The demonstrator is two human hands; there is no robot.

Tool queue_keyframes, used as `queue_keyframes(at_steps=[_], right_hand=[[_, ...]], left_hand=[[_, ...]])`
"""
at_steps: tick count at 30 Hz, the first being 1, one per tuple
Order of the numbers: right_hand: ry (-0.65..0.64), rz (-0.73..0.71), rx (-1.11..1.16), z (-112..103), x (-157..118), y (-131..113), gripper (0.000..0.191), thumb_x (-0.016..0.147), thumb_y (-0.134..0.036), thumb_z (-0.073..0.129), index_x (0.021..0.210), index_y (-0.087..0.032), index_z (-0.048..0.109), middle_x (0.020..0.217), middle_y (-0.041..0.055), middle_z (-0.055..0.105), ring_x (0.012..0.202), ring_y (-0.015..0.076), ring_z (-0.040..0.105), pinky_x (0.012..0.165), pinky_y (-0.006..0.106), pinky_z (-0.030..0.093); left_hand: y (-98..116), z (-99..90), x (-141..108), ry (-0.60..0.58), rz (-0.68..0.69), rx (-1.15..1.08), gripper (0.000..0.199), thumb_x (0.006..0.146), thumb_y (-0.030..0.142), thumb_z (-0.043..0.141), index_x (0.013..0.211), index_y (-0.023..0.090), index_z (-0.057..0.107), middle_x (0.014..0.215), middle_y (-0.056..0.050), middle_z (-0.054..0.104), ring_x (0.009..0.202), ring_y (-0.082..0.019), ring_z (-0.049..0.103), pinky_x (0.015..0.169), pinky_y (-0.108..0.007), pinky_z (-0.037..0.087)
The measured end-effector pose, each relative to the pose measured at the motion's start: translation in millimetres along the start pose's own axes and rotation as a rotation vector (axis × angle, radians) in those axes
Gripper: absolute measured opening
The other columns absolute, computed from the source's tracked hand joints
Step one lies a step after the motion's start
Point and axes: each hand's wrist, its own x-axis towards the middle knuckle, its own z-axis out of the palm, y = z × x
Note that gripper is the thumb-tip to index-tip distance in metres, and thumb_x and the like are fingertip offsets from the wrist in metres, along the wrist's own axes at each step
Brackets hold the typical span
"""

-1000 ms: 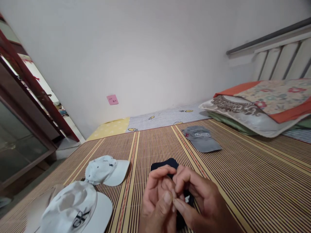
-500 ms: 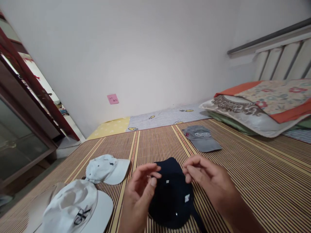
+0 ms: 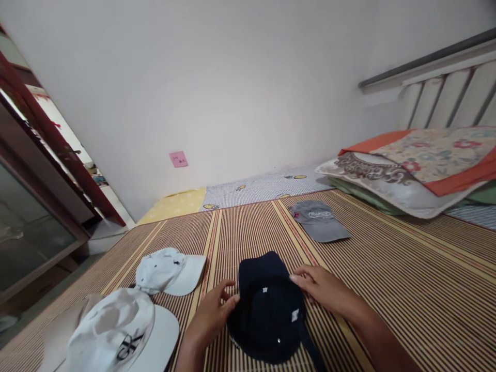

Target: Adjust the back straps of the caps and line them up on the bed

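Note:
A dark navy cap (image 3: 267,315) lies upside down on the striped mat, its inside facing up, its brim pointing away and its strap trailing at the lower right. My left hand (image 3: 212,311) is at the cap's left edge, thumb and fingers apart, holding nothing. At the right edge, near where brim and crown meet, my right hand (image 3: 323,289) has its fingers stretched out, fingertips at the cap's side. Whether either hand touches the cap is hard to tell.
Two white caps (image 3: 160,271) (image 3: 116,330) and a beige one (image 3: 62,330) lie at the left. A grey cap (image 3: 321,222) rests farther back on the mat (image 3: 406,268). Pillows (image 3: 372,175) are stacked at the right, below a radiator (image 3: 451,98).
Both hands have lowered from above the navy cap to its two sides, and their fingers have spread. The view has shifted slightly.

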Motion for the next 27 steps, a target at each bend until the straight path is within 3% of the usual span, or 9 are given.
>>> queue_keyframes(at_steps=[4, 8, 11, 16, 19, 22, 24, 27], right_hand=[[-0.083, 0.02, 0.138, 13.6, 7.9, 10.3, 0.036, 0.093, -0.037, 0.061, 0.123, -0.018, 0.063, 0.062, -0.0029, 0.065, 0.053, 0.0163, 0.064, 0.054, 0.026, 0.044], [-0.022, -0.016, 0.144, 20.2, 16.4, 16.0, 0.038, 0.078, -0.011, 0.061, 0.115, -0.017, 0.063, 0.058, -0.0082, 0.055, 0.05, 0.0124, 0.054, 0.051, 0.023, 0.037], [0.044, -0.036, 0.12, 18.7, 20.5, 16.8, 0.035, 0.072, -0.006, 0.057, 0.104, -0.018, 0.063, 0.058, -0.0088, 0.051, 0.054, 0.0122, 0.052, 0.054, 0.023, 0.036], [0.105, -0.05, 0.048, 17.6, 24.1, 16.1, 0.027, 0.075, -0.01, 0.057, 0.099, -0.019, 0.065, 0.058, -0.0077, 0.051, 0.057, 0.0143, 0.054, 0.057, 0.025, 0.036], [0.113, -0.056, 0.036, 14.4, 22.9, 13.0, 0.021, 0.08, -0.017, 0.057, 0.1, -0.019, 0.065, 0.062, -0.0053, 0.056, 0.061, 0.0157, 0.057, 0.06, 0.027, 0.038], [0.144, -0.097, 0.007, 4.3, 17.5, 6.5, 0.021, 0.087, -0.024, 0.054, 0.104, -0.019, 0.065, 0.073, -0.0011, 0.063, 0.07, 0.0181, 0.062, 0.065, 0.029, 0.041], [0.158, -0.126, -0.003, -4.0, 12.4, 1.5, 0.024, 0.089, -0.027, 0.052, 0.108, -0.019, 0.066, 0.08, 0.0015, 0.066, 0.075, 0.0195, 0.064, 0.068, 0.03, 0.043], [0.135, -0.16, 0.016, -12.0, 5.1, -3.8, 0.024, 0.092, -0.028, 0.053, 0.108, -0.019, 0.066, 0.085, 0.0032, 0.068, 0.079, 0.0203, 0.066, 0.071, 0.031, 0.046]], left_hand=[[-3.9, 11.4, 11.4, -0.042, 0.029, -0.133, 0.045, 0.086, 0.045, 0.06, 0.122, 0.02, 0.071, 0.113, -0.01, 0.073, 0.101, -0.027, 0.067, 0.092, -0.038, 0.049], [-5.7, 20.8, 20.5, -0.057, 0.018, -0.232, 0.038, 0.082, 0.048, 0.062, 0.101, 0.019, 0.08, 0.111, -0.009, 0.079, 0.113, -0.03, 0.066, 0.102, -0.04, 0.046], [-9.8, 30.1, 26.9, 0.029, -0.064, -0.345, 0.051, 0.082, 0.058, 0.062, 0.103, 0.015, 0.081, 0.105, -0.011, 0.081, 0.106, -0.03, 0.068, 0.096, -0.04, 0.048], [-16.1, 42.8, 38.1, 0.093, -0.116, -0.444, 0.066, 0.078, 0.067, 0.064, 0.11, 0.011, 0.079, 0.093, -0.01, 0.08, 0.088, -0.026, 0.069, 0.078, -0.037, 0.049], [-7.2, 34.5, 34.0, 0.118, -0.08, -0.429, 0.068, 0.077, 0.068, 0.066, 0.112, 0.011, 0.078, 0.098, -0.012, 0.079, 0.089, -0.028, 0.069, 0.076, -0.037, 0.05], [10.9, 11.1, 16.2, 0.118, 0.075, -0.368, 0.05, 0.085, 0.058, 0.066, 0.113, 0.018, 0.077, 0.117, -0.012, 0.078, 0.111, -0.03, 0.067, 0.095, -0.042, 0.05], [21.9, -5.5, 1.6, 0.008, 0.164, -0.342, 0.039, 0.086, 0.052, 0.069, 0.114, 0.025, 0.078, 0.134, -0.01, 0.072, 0.13, -0.032, 0.059, 0.108, -0.044, 0.044], [32.0, -16.8, -14.2, -0.124, 0.181, -0.276, 0.042, 0.078, 0.045, 0.079, 0.118, 0.03, 0.077, 0.143, -0.01, 0.067, 0.139, -0.035, 0.053, 0.117, -0.05, 0.036]])
